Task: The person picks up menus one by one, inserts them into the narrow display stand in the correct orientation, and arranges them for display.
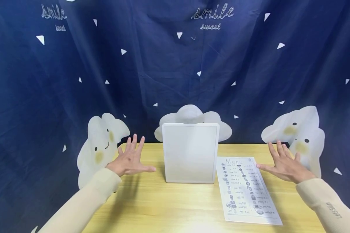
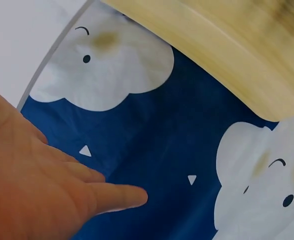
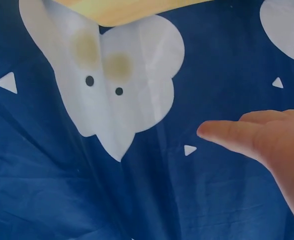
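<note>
My left hand (image 1: 131,160) is held out with spread fingers, left of a white rectangular board (image 1: 191,153) that stands upright on the table. On the other side, my right hand (image 1: 287,164) is also spread, near the upper right edge of a printed menu sheet (image 1: 247,189). Neither hand holds anything. The sheet lies flat, just right of the board, with text and small pictures in columns. In the left wrist view, the left hand (image 2: 52,185) shows below the board's edge (image 2: 47,62). The right wrist view has the right hand (image 3: 267,140) before the curtain.
The light wooden table (image 1: 163,207) ends at a dark blue curtain (image 1: 169,64) printed with clouds, triangles and lettering. The curtain also hangs along both sides. A white cloud print (image 1: 189,113) shows behind the board.
</note>
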The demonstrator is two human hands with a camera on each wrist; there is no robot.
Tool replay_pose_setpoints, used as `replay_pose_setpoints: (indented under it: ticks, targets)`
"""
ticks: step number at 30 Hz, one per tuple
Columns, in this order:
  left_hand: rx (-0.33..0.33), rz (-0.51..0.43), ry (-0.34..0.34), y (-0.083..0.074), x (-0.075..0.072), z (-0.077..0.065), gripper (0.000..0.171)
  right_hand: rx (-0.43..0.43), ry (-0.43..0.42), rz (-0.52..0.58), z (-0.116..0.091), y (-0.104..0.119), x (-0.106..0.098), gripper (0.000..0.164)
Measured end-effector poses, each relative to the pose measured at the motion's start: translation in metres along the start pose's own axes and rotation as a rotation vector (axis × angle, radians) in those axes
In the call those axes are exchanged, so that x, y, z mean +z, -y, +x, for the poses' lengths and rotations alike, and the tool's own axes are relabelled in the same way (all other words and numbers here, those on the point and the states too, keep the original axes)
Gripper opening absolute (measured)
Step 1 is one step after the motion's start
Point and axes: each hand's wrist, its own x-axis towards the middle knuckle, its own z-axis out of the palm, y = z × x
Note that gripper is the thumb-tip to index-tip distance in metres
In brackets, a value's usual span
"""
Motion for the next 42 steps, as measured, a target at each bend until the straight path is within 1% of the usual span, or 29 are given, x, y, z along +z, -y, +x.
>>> replay_pose_setpoints:
  ticks: [5,9,14,19,23,28,32,36,39,42]
  targets:
    - [0.023,-0.046,0.020,-0.004,0.006,0.001,0.140,-0.009,0.012,0.048,0.000,-0.005,0.005,0.111]
    - [0.047,-0.094,0.032,-0.005,0.011,0.001,0.138,-0.021,0.018,0.081,0.002,-0.009,0.008,0.110]
    - [0.062,-0.146,0.052,-0.008,0.015,0.002,0.137,-0.036,0.018,0.094,0.005,-0.010,0.011,0.107]
    - [0.049,-0.180,0.079,-0.014,0.021,0.004,0.137,-0.041,0.022,0.105,0.009,-0.012,0.012,0.106]
    - [0.037,-0.240,0.086,-0.018,0.027,0.007,0.138,-0.030,0.035,0.141,0.009,-0.014,0.013,0.106]
    - [0.040,-0.343,0.087,-0.025,0.038,0.011,0.134,-0.001,0.057,0.183,0.009,-0.017,0.020,0.107]
    - [0.019,-0.386,0.098,-0.030,0.047,0.012,0.134,0.012,0.056,0.203,0.011,-0.019,0.025,0.109]
    - [0.010,-0.431,0.088,-0.034,0.055,0.013,0.133,0.023,0.050,0.229,0.012,-0.019,0.028,0.109]
    - [0.027,-0.465,0.071,-0.037,0.062,0.015,0.128,0.037,0.047,0.252,0.012,-0.021,0.030,0.108]
    - [0.046,-0.491,0.077,-0.042,0.069,0.018,0.125,0.061,0.049,0.286,0.012,-0.023,0.032,0.109]
